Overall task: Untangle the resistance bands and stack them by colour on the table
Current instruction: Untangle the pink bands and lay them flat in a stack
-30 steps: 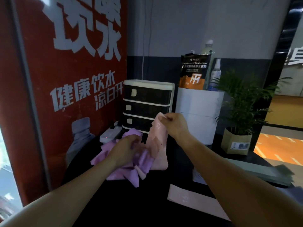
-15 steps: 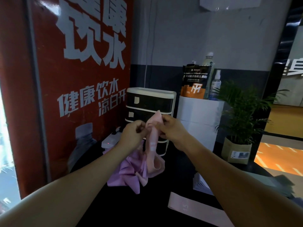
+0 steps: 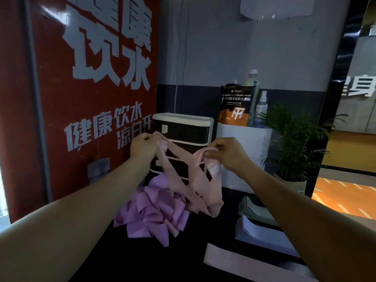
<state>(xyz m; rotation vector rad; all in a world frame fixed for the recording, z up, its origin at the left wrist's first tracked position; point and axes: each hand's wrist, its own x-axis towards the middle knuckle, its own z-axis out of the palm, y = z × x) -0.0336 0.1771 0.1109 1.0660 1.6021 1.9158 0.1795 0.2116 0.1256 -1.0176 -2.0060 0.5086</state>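
Observation:
Twisted pink resistance bands (image 3: 189, 180) hang in the air between my two hands, crossing each other and looping down to the table. My left hand (image 3: 143, 146) pinches one upper end at the left. My right hand (image 3: 227, 153) pinches the other end at the right. Below them a crumpled heap of purple bands (image 3: 151, 214) lies on the black table (image 3: 183, 251), and the pink loops touch its right side. One flat pink band (image 3: 240, 263) lies alone on the table near the front right, partly under my right forearm.
A small drawer unit (image 3: 183, 127) stands behind the bands. A white box (image 3: 248, 143) carries a powder pouch (image 3: 236, 106) and bottles. A potted plant (image 3: 293, 143) stands at right, a stack of papers (image 3: 260, 226) beside the bands, a red poster wall (image 3: 81, 98) at left.
My hands have moved apart and upward, spreading the pink bands from a single bunched strip into crossed loops. The purple heap stays on the table.

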